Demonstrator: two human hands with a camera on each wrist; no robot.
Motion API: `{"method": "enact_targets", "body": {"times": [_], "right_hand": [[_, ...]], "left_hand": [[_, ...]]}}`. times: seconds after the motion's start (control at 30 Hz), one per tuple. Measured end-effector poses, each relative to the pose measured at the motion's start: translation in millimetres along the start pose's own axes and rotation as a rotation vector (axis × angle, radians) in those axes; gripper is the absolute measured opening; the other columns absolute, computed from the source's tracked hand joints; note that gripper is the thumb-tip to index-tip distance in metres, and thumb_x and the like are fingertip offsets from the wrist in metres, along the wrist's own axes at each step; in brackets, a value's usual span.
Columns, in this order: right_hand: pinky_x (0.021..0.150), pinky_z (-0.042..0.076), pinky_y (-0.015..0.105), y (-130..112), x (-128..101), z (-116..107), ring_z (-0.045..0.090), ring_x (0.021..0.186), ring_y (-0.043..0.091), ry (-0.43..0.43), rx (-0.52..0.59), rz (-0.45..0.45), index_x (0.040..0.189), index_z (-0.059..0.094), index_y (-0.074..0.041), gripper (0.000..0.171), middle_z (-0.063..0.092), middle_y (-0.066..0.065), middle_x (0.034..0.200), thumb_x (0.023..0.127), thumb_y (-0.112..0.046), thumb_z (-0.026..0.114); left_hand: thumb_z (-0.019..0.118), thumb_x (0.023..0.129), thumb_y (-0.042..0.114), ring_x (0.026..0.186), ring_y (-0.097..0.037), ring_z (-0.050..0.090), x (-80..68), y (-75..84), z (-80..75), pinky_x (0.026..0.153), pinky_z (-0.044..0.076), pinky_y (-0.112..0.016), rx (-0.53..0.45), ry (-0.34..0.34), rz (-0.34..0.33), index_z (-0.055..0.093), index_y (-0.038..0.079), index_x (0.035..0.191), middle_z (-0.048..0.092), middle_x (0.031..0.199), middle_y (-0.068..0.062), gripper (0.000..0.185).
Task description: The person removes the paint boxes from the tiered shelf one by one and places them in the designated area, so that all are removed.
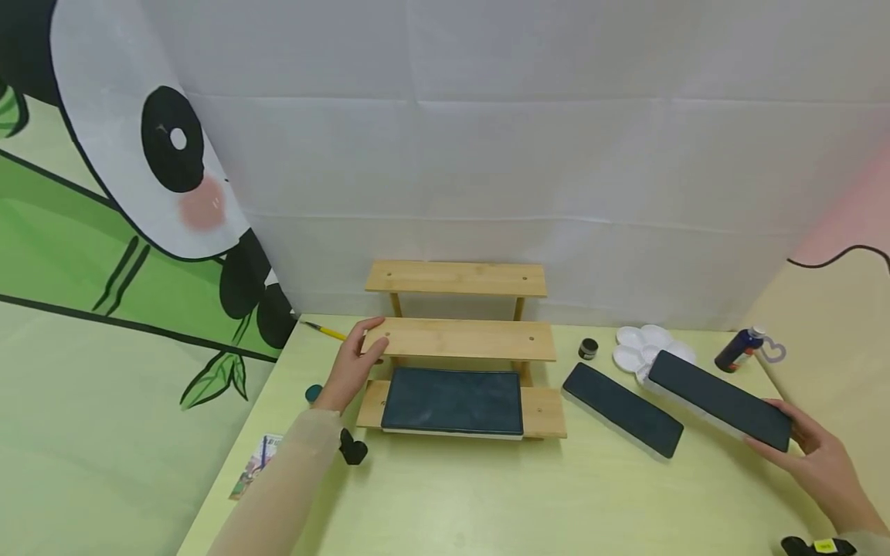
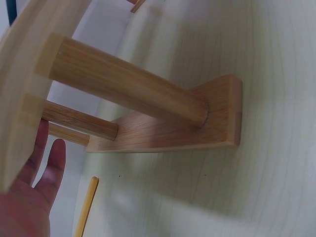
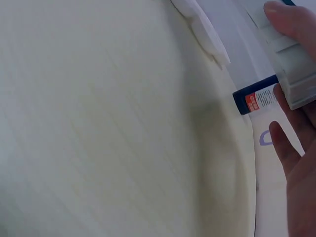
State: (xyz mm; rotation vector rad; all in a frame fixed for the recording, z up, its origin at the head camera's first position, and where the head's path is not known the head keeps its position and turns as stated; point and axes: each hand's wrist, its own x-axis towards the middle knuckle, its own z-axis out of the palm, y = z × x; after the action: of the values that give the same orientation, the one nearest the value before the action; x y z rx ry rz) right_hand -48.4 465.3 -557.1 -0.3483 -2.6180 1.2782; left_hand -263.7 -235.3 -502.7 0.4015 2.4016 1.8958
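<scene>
Pale yellow-green, the table (image 1: 487,494) fills the lower half of the head view, with a white cloth backdrop (image 1: 528,154) behind it and a panda-and-bamboo picture (image 1: 125,216) across the left of the frame. At the lower left edge of the table lies a small printed card (image 1: 253,466), and further up a yellow pencil (image 1: 325,331) and a teal round thing (image 1: 314,393).

Left of centre, the left hand (image 1: 352,361) reaches forward on a sleeved arm, fingers straight, resting against the left end of the middle step of a three-step wooden stand (image 1: 462,337); its grip closes on nothing. A dark slab (image 1: 452,401) lies flat on the lowest step.

Right of the stand, a second dark slab (image 1: 621,409) lies on the table, beside a small black jar (image 1: 588,348) and a white flower-shaped palette (image 1: 645,347).

At the lower right, the right hand (image 1: 823,459) pinches the near end of a long dark block (image 1: 719,400), held tilted above the table, its far end over the palette. A blue bottle (image 1: 739,350) lies beyond it.
</scene>
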Motion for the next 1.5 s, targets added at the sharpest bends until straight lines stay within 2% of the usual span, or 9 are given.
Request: {"method": "enact_targets", "body": {"times": [0.1,0.27,0.5,0.7,0.8,0.93,1.17,1.37,1.5], "right_hand": [[0.071,0.04,0.007,9,-7,-4,0.042,0.102,-0.023,0.008,0.009,0.001,0.16,0.046,-0.026,0.078,0.048,-0.04,0.123,0.091,-0.022,0.085],[0.074,0.037,0.006,24,-17,-10,0.041,0.101,-0.024,0.023,0.023,0.041,0.161,0.045,-0.028,0.079,0.043,-0.04,0.13,0.092,-0.021,0.084],[0.071,0.038,0.007,43,-27,-18,0.04,0.097,-0.021,0.051,0.034,0.114,0.164,0.038,-0.031,0.084,0.041,-0.041,0.121,0.094,-0.022,0.083],[0.075,0.04,0.002,53,-27,-19,0.039,0.104,-0.025,0.052,0.007,0.114,0.166,0.033,-0.03,0.085,0.036,-0.036,0.136,0.095,-0.025,0.081],[0.077,0.038,0.001,56,-26,-19,0.034,0.106,-0.026,0.045,-0.018,0.119,0.166,0.03,-0.031,0.085,0.031,-0.032,0.142,0.097,-0.028,0.079],[0.078,0.039,0.0,59,-26,-19,0.036,0.105,-0.03,0.044,0.008,0.118,0.166,0.032,-0.027,0.084,0.034,-0.035,0.139,0.096,-0.025,0.08],[0.083,0.032,-0.003,62,-28,-19,0.029,0.112,-0.027,0.031,-0.028,0.155,0.168,0.025,-0.028,0.088,0.021,-0.023,0.154,0.098,-0.032,0.077],[0.084,0.032,-0.002,63,-32,-22,0.034,0.11,-0.031,0.02,0.017,0.097,0.164,0.037,-0.03,0.081,0.034,-0.038,0.14,0.096,-0.023,0.08],[0.082,0.033,-0.001,66,-37,-20,0.032,0.111,-0.029,0.001,-0.016,0.093,0.164,0.037,-0.027,0.081,0.032,-0.034,0.143,0.096,-0.026,0.08]], "left_hand": [[0.061,0.109,0.021,0.133,-0.04,0.052,0.3,-0.6,-0.7,0.102,0.047,-0.065,-0.004,-0.002,-0.001,0.045,0.007,0.157,0.036,0.164,-0.014,0.053],[0.06,0.109,0.022,0.132,-0.041,0.052,0.5,-1.8,-1.8,0.102,0.047,-0.065,-0.011,-0.007,0.0,0.044,0.007,0.158,0.036,0.164,-0.015,0.054],[0.061,0.109,0.021,0.131,-0.041,0.053,0.0,0.6,-1.2,0.102,0.046,-0.066,-0.012,-0.012,-0.007,0.045,0.007,0.156,0.036,0.164,-0.014,0.052],[0.06,0.109,0.021,0.131,-0.039,0.054,0.6,-0.7,-2.4,0.102,0.047,-0.065,0.001,-0.003,-0.006,0.044,0.006,0.157,0.038,0.162,-0.016,0.052],[0.059,0.109,0.022,0.134,-0.04,0.051,4.9,-12.3,-2.4,0.102,0.047,-0.064,0.003,-0.003,-0.002,0.043,0.007,0.158,0.036,0.163,-0.016,0.054],[0.06,0.109,0.027,0.138,-0.039,0.048,11.9,-32.3,-1.7,0.103,0.047,-0.064,0.008,0.01,-0.001,0.043,0.014,0.159,0.033,0.166,-0.011,0.054],[0.062,0.107,0.039,0.133,-0.031,0.054,14.9,-38.3,1.9,0.099,0.052,-0.055,0.041,0.027,0.023,0.048,0.023,0.155,0.039,0.163,-0.003,0.053],[0.062,0.106,0.042,0.132,-0.028,0.054,12.2,-38.1,-0.4,0.096,0.054,-0.048,0.057,0.034,0.028,0.049,0.025,0.155,0.039,0.163,-0.001,0.053],[0.062,0.107,0.041,0.134,-0.027,0.052,11.6,-39.1,-1.9,0.093,0.055,-0.04,0.053,0.021,0.031,0.048,0.024,0.155,0.037,0.164,0.001,0.053]]}}
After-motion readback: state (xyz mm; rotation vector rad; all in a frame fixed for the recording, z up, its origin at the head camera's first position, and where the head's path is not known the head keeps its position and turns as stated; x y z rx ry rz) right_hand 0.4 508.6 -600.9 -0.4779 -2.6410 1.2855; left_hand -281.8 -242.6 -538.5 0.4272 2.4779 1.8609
